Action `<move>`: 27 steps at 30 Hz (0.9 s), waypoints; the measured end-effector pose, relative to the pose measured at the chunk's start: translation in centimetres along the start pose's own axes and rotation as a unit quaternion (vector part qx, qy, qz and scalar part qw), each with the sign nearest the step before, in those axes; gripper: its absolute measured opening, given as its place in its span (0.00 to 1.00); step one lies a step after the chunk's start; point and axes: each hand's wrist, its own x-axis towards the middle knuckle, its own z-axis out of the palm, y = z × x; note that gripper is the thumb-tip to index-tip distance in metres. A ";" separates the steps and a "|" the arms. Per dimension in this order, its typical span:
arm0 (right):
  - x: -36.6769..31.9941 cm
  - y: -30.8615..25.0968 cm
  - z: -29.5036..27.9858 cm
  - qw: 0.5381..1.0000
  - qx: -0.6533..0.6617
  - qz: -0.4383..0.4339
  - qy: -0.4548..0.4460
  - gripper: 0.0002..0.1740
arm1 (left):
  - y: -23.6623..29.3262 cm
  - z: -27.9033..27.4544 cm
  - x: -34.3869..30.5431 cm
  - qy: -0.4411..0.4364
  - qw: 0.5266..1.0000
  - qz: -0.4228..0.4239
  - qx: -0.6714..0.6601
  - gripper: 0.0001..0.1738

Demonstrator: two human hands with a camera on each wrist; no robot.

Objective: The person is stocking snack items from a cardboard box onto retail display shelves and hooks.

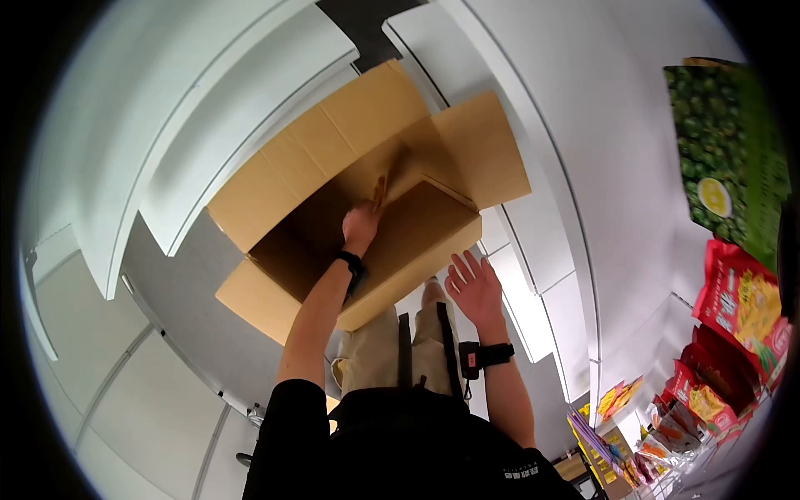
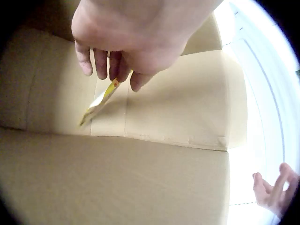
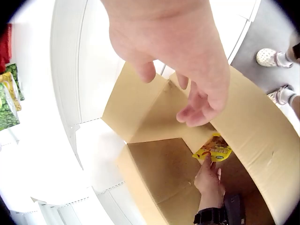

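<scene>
A large open cardboard box [image 1: 333, 125] stands with its flaps spread. Inside it, my left hand [image 1: 361, 227] pinches the edge of a small yellow packet [image 1: 379, 192]. The left wrist view shows that packet [image 2: 99, 102] hanging edge-on below the fingers of the left hand [image 2: 126, 42]. In the right wrist view the packet [image 3: 214, 149] shows its yellow printed face. My right hand [image 1: 477, 292] is held outside the box by its near right corner, fingers spread and holding nothing; the right wrist view has this hand [image 3: 173, 61] above the box.
White shelves [image 1: 250, 92] stand on the left and beyond the box. At the right, a shelf carries green bags [image 1: 717, 150] and red snack bags [image 1: 742, 308]. In the right wrist view, another person's light shoes [image 3: 267, 57] are on the grey floor.
</scene>
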 end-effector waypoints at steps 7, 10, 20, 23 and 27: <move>-5.0 -1.9 3.4 0.997 -0.046 -0.003 -0.054 0.29 | 2.5 -7.9 -5.4 0.178 0.979 0.047 -0.085 0.08; -6.7 -2.9 4.2 0.993 -0.078 -0.002 -0.091 0.29 | 4.8 -11.8 -9.5 0.226 0.965 0.060 -0.120 0.06; -14.0 -5.2 10.7 0.962 -0.185 -0.015 -0.200 0.21 | 16.2 -22.6 -20.6 0.269 0.872 0.187 -0.363 0.03; -14.5 -5.4 11.1 0.945 -0.233 -0.033 -0.225 0.22 | 18.7 -24.8 -23.3 0.237 0.844 0.190 -0.442 0.02; -16.0 -4.9 11.7 0.902 -0.318 -0.090 -0.278 0.24 | 21.6 -27.6 -26.2 0.221 0.815 0.188 -0.501 0.03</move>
